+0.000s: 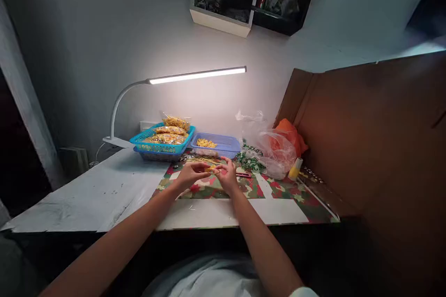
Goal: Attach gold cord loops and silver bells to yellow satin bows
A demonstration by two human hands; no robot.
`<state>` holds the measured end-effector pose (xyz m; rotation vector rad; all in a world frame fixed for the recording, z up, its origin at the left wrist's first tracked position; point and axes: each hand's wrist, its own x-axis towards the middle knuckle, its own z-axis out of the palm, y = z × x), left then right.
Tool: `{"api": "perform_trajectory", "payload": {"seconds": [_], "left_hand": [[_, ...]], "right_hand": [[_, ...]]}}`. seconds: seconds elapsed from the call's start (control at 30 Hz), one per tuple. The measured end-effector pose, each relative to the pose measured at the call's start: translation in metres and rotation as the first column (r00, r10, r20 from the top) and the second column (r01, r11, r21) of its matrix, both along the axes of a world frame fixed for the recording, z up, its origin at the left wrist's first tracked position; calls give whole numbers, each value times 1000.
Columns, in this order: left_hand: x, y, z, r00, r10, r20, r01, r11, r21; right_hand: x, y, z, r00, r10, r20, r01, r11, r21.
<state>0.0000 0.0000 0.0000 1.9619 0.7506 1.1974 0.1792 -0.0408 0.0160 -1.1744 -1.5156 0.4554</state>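
My left hand and my right hand meet over a patterned mat on the table. Both pinch a small yellow piece between their fingertips. It is too small to name. Thin yellow sticks lie on the mat just beyond my hands. A red tool lies to the right of my right hand.
A turquoise basket of yellow packets and a blue basket with yellow bits stand at the back. A white desk lamp arches above them. Plastic bags, a yellow bottle and a brown cardboard wall are on the right.
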Motion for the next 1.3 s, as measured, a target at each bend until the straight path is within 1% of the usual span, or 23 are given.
{"api": "perform_trajectory", "payload": {"seconds": [0.2,0.4,0.83,1.0,1.17,1.3], "left_hand": [[-1,-6,3,1000,-16,0,16,999,48],[-1,-7,4,999,-38,-6,38,995,87],[-1,-7,3,1000,0,-15,2,986,165],[-1,-7,4,1000,24,-7,-23,983,183],[0,-10,5,1000,19,-6,-18,981,193],[1,-13,6,1000,24,4,-24,979,203]], "right_hand": [[-1,1,-1,1000,11,-2,-11,1000,-8],[-3,1,-2,1000,20,-2,-20,1000,2],[-3,6,-9,1000,10,0,-10,998,56],[-2,3,-7,1000,-9,6,8,996,92],[-2,-5,-2,999,-23,31,18,987,158],[-3,-9,1,998,-33,46,24,982,187]]}}
